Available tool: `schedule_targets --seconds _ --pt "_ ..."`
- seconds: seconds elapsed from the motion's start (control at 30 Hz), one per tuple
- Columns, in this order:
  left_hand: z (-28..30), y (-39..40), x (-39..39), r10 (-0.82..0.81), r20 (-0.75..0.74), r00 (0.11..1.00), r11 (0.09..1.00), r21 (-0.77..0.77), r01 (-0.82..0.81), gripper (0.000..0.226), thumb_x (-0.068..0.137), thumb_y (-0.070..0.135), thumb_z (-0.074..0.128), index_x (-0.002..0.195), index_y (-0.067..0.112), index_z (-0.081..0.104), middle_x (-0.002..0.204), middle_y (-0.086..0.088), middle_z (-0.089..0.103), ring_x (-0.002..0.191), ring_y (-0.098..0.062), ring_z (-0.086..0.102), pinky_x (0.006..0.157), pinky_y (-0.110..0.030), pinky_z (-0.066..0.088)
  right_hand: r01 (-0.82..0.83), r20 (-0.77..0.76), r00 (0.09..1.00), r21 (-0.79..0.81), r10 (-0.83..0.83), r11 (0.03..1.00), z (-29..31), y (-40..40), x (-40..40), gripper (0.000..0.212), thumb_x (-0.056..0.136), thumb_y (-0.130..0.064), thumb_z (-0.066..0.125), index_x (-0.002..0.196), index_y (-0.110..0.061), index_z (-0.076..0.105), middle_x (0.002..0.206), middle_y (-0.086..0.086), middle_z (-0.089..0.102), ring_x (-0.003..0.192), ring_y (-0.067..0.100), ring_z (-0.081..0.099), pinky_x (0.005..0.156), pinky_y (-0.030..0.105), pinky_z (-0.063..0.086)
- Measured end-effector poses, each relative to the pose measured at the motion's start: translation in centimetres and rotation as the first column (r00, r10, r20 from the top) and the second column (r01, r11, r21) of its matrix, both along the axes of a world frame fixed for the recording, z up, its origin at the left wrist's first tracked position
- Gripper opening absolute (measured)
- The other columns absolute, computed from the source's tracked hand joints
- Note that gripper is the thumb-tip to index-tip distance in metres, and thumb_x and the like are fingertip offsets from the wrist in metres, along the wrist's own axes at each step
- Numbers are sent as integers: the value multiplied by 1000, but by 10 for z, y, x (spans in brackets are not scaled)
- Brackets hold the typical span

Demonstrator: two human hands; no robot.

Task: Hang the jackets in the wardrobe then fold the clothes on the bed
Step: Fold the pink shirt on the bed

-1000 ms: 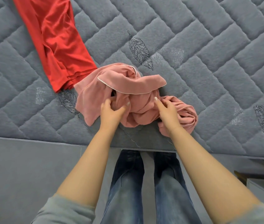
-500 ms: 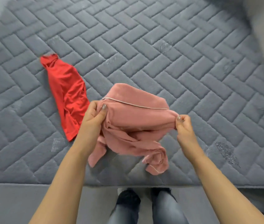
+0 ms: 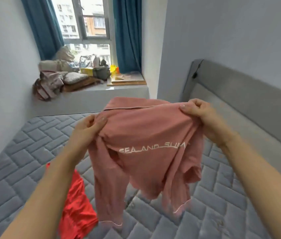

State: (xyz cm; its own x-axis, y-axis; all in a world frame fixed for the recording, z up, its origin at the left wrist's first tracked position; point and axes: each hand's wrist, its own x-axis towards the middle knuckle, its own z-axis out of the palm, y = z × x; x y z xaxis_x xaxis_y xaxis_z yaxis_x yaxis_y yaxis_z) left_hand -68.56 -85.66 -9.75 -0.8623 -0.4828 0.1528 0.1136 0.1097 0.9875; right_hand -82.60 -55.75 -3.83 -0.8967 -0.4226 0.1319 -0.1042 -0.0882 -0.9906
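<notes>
A pink shirt (image 3: 146,135) with white piping and white lettering hangs in the air above the bed. My left hand (image 3: 89,128) pinches its upper left edge near the collar. My right hand (image 3: 200,111) grips its upper right edge. The sleeves and hem dangle down, clear of the grey quilted mattress (image 3: 33,152). A red garment (image 3: 76,204) lies flat on the mattress below my left forearm, partly hidden by that arm.
A grey headboard (image 3: 250,100) runs along the right wall. At the back, a window ledge (image 3: 102,90) carries a pile of cushions, clothes and boxes (image 3: 58,76), framed by blue curtains (image 3: 127,31). Walls close in on both sides.
Both hands have lifted the pink shirt off the mattress and spread it out at chest height. My view has tilted up from the bed to the window and headboard.
</notes>
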Motion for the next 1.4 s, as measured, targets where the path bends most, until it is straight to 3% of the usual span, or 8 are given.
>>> schedule_targets --seconds 0.2,0.4,0.53,0.63,0.77,1.0,1.23,1.4 --pt "41 -26 -14 33 2 999 999 0 -33 32 102 31 46 77 18 60 53 7 46 42 2 34 38 -12 23 53 -187 982 373 19 926 39 55 -20 23 77 -27 80 98 -18 75 95 -6 75 88 3 67 78 12 48" --pt "15 23 -27 -4 603 798 793 -485 370 56 83 70 56 57 20 51 54 4 45 50 -13 41 50 -24 29 232 -383 878 865 287 445 23 83 -35 25 78 -26 80 69 -10 64 62 -4 55 59 11 49 54 19 36" --pt "-5 57 -44 -138 527 839 799 -441 408 45 88 45 67 54 19 53 51 6 36 48 -8 33 44 -20 23 215 -436 884 696 166 685 1 102 -54 39 81 0 74 62 -16 44 59 -7 41 51 1 38 48 13 30" --pt "-3 82 -57 -253 314 915 943 -131 305 23 81 40 78 77 17 75 71 3 62 65 -8 54 58 -23 41 91 -304 948 532 90 842 -9 128 -80 49 81 15 62 61 -18 33 60 -5 28 50 1 24 49 20 19" --pt "9 123 -85 -268 109 957 952 179 247 23 73 21 78 95 14 77 98 -7 74 83 -15 68 70 -22 56 -132 -51 987 312 155 941 -20 179 -120 61 78 24 52 64 -24 17 57 -6 21 53 6 17 51 25 16" --pt "17 217 -142 -214 87 973 956 221 191 21 77 32 71 89 16 76 86 -3 73 72 -10 67 61 -18 54 -296 58 954 351 295 888 -37 259 -213 17 73 -2 74 85 -13 67 79 -1 71 71 6 66 61 13 50" --pt "-33 294 -175 -128 218 968 922 385 36 13 78 26 69 87 17 70 80 -1 71 66 -8 64 57 -16 53 -420 291 900 372 326 828 -54 309 -277 13 71 -13 72 82 -6 76 81 10 74 68 14 70 60 21 56" --pt "-79 340 -188 -157 239 958 828 561 -4 10 75 24 68 82 17 67 81 -2 66 67 -11 59 61 -25 47 -247 193 962 330 191 911 -61 313 -299 13 76 -17 74 88 -12 78 84 5 76 74 11 71 62 19 55"
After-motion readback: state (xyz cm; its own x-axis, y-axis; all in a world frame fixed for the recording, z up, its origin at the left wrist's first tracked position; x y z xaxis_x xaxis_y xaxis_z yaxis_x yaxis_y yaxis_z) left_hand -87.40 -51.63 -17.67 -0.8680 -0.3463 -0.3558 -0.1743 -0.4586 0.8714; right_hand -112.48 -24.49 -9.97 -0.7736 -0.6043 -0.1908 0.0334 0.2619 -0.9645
